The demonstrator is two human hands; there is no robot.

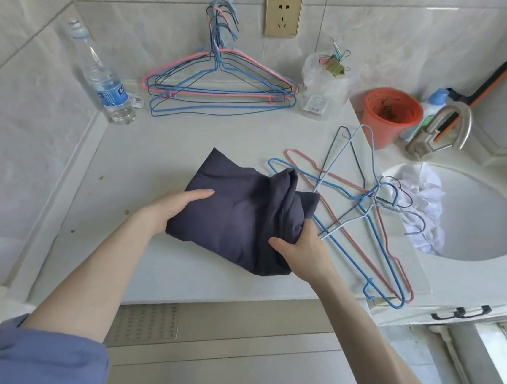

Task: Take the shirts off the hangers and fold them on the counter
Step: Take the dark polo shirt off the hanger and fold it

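Head view. Dark shirt point(237, 215) folded into a thick bundle, lying mid-counter point(157, 151), near the front edge. Left hand point(173, 207) flat on the bundle's left side, fingers straight and together, resting on the cloth. Right hand point(302, 249) gripping the bunched right end of the shirt, thumb on top, fingers curled round the fold.

Just right of the bundle, loose hangers point(365, 208) in pink, blue and black, heaped crosswise on the counter, hooks toward the sink point(483, 238); one blue end tucked behind the shirt's right corner. White cloth point(424, 202) crumpled in the sink.

At the back, hung hangers point(219, 86) on a wall hook, lower bars down at the counter's rear edge. Bottle point(110, 88) standing at back left. Socket point(282, 14) on the wall above. Clear tub point(324, 84) with binder clips on its rim, right of the hung hangers. Orange pot point(390, 112) and tap point(444, 129) behind the sink.
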